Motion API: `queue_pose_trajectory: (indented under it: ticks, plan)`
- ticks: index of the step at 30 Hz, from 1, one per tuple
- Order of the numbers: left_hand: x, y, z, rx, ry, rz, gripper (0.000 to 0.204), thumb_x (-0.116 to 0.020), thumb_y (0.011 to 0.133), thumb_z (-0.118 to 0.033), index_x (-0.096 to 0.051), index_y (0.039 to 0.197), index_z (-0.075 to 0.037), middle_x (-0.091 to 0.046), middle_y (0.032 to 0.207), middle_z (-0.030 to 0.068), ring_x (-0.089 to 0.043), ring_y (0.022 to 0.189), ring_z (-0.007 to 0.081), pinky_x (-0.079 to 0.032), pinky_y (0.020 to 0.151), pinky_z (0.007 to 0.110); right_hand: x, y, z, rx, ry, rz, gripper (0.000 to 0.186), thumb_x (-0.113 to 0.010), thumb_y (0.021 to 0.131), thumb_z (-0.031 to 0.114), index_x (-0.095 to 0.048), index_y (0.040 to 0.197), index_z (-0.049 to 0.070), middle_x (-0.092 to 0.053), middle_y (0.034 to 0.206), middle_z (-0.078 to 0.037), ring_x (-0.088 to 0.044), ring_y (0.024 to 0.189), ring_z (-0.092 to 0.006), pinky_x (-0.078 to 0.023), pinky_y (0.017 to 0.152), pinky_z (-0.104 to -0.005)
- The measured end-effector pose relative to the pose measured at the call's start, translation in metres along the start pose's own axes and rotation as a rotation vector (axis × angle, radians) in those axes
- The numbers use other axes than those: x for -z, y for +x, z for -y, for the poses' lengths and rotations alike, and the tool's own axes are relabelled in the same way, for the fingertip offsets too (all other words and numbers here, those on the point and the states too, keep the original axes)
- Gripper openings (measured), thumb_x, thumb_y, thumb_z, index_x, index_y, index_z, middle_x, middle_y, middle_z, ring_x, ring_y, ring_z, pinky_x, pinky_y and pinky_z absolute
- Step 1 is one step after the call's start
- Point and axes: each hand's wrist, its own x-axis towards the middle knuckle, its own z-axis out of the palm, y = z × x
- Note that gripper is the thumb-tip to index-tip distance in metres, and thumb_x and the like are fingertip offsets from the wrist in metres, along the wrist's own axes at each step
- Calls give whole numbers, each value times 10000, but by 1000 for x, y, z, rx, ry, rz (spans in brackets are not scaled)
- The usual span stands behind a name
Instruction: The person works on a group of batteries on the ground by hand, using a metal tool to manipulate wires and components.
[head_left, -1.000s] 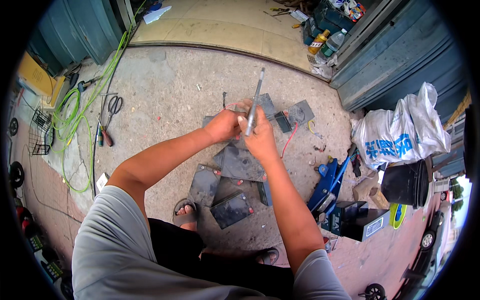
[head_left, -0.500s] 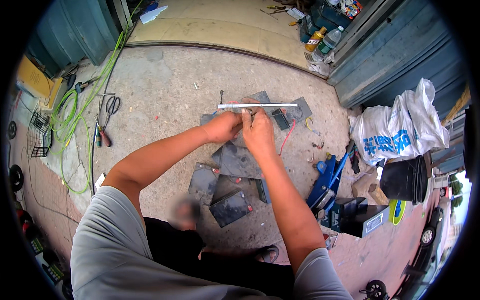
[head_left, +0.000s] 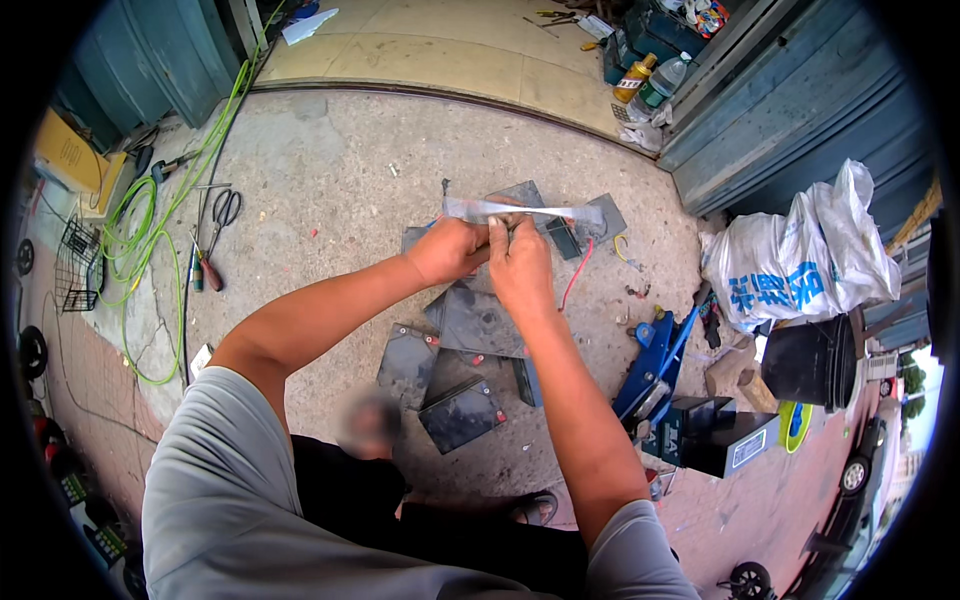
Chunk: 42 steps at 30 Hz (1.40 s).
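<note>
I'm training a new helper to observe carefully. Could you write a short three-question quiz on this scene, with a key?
1. True or false: the scissors lie to the left of the batteries.
2. The print on the white sack is: A) red, B) blue, C) green.
3. What long, thin thing shows at the left hand and right hand, and does it look sharp or blurred?

Key:
1. True.
2. B.
3. A pale rod; it looks blurred.
</note>
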Motion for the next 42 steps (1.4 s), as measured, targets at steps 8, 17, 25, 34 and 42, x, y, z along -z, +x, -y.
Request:
queue_pose_trajectory:
  ticks: [8,17,25,34,42]
  plan:
    - [1,4,-1,-101,-7,43,178,-663,979,-184,-684,877,-41,-719,787,184,-721,776,394,-567,711,487,-5,-4,-5,26,47,-29,247,-596,1064,115,-641,1257,-33,-769,1093,-191,-753,1017,-328,-576,906,-410]
    - [7,11,-9,-66,7,26,85,-674,895,-83,-693,837,-23,-695,783,217,-683,747,442,-563,690,486,7,-2,-3,-1,-36,-48,219,-629,1054,152,-669,1187,-18,-756,1073,-226,-743,1003,-385,-571,853,-446]
    - [1,-5,-8,119,1,9,169,-702,934,-165,-696,971,1,-737,953,230,-716,851,417,-571,749,494,-2,0,1,-42,-125,-4,225,-612,1050,174,-649,1119,-36,-718,1019,-267,-683,999,-483,-536,853,-555]
    - [6,-2,-3,-28,-71,22,142,-731,882,-139,-705,959,-23,-735,885,200,-705,796,427,-577,718,465,0,-1,10,69,-106,-44,197,-635,1044,163,-669,1131,-10,-733,1045,-251,-723,963,-425,-565,821,-489]
    - [2,7,-6,158,73,72,555,-848,791,-181,-655,1305,-102,-763,1077,185,-734,929,382,-593,835,462,13,0,-1,-162,350,-120,190,-509,1128,123,-623,1200,-11,-734,1140,-114,-707,1069,-190,-563,990,-368]
